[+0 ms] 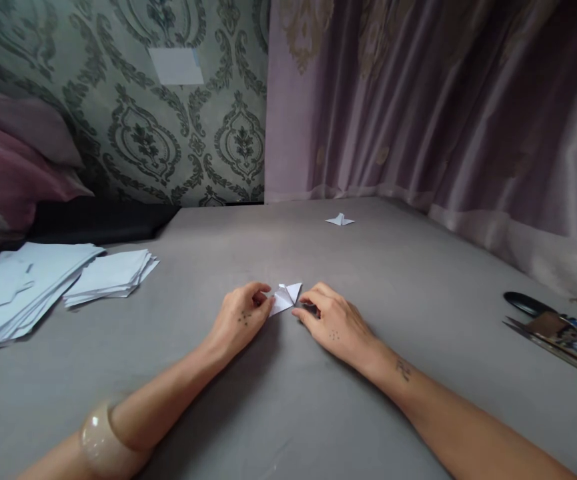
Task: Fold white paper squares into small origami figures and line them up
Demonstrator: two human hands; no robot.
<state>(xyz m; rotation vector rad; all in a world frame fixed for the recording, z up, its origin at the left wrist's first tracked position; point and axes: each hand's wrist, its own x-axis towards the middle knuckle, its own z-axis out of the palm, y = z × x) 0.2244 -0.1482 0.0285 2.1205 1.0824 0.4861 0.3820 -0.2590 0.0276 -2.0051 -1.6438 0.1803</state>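
Observation:
A small white origami piece (pixel 284 300), folded from paper with pointed wing-like corners, is between my hands at the middle of the grey surface. My left hand (pixel 243 312) pinches its left side, thumb in front and fingers curled behind. On the right, my right hand (pixel 331 319) is beside the piece's right edge. Its thumb and forefinger are apart in a curve, the thumb tip close to the lower corner. Whether that thumb touches the paper I cannot tell. Farther back stands another white origami piece (pixel 340 220) with spread points.
Stacks of larger white paper (pixel 33 280) and smaller sheets (pixel 111 275) lie at the left. Behind them is a black flat item (pixel 101 221). Scissors (pixel 553 343) and other small tools lie at the right edge. A purple curtain (pixel 368 120) hangs along the back and right.

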